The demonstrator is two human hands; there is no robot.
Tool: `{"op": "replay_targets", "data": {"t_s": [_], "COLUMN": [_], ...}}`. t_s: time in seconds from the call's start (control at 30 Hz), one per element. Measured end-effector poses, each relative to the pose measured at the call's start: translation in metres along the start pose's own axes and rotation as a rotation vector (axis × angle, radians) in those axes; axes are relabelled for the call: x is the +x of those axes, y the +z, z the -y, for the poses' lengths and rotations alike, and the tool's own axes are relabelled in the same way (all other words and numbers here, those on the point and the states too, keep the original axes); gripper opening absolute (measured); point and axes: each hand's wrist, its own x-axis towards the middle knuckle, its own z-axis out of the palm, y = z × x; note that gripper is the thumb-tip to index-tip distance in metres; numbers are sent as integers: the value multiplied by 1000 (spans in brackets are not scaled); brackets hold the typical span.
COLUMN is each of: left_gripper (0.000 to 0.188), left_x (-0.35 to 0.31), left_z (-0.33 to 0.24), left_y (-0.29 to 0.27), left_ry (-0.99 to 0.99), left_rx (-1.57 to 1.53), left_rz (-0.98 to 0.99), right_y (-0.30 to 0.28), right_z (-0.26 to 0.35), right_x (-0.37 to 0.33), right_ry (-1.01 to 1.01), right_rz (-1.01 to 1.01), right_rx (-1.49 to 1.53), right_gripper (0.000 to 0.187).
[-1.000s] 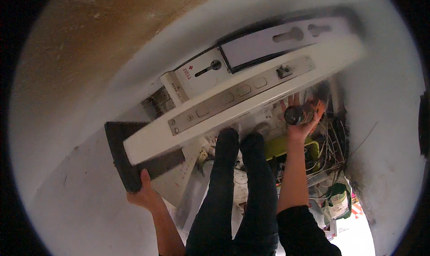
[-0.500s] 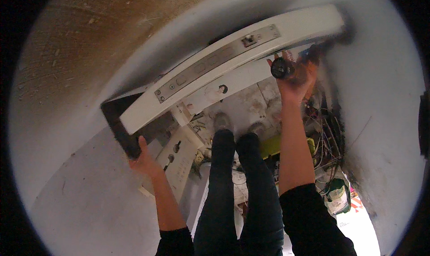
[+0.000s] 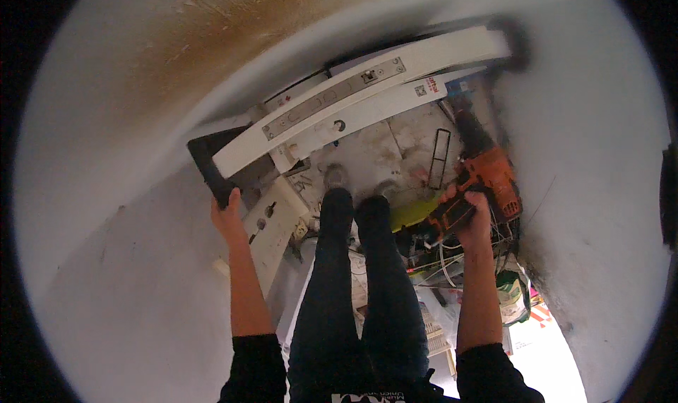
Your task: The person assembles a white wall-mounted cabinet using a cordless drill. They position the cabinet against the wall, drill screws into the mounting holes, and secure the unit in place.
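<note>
A pale door [image 3: 459,49] stands with its narrow edge toward me, and a metal lock plate [image 3: 335,96] is set into that edge. At the door's left end, a dark rectangular piece [image 3: 206,159] sticks out. My left hand [image 3: 227,221] grips its near end, fingers partly hidden behind it. My right hand [image 3: 477,216] is wrapped round the handle of an orange and black power drill [image 3: 494,179], apart from the door. The drill's black front end points away from me; I cannot make out its tip.
Below the door lies a long white box [image 3: 395,113]. A cream panel with cut-outs [image 3: 272,219] leans at left. At right are tangled cables [image 3: 448,262], a yellow-green object [image 3: 415,212], a black wire frame [image 3: 439,156] and a green-and-white bag [image 3: 510,297]. A white wall [image 3: 586,191] bounds the right side.
My right hand has come down and nearer, bringing the drill away from the door. The drill now shows side-on. My left hand keeps hold of the dark piece. The view has shifted slightly.
</note>
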Motion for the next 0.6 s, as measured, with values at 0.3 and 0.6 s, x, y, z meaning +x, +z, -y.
{"op": "replay_targets", "data": {"t_s": [0.3, 0.6], "left_gripper": [76, 88], "left_x": [37, 28], "left_z": [-16, -83], "left_y": [-35, 45], "left_ry": [-1, 853], "left_rx": [68, 1137], "left_rz": [285, 233], "right_y": [39, 51], "right_z": [22, 5], "right_x": [-92, -133], "right_ry": [-378, -260], "right_rz": [-53, -111], "right_rx": [-724, -665], "right_gripper": [22, 14]}}
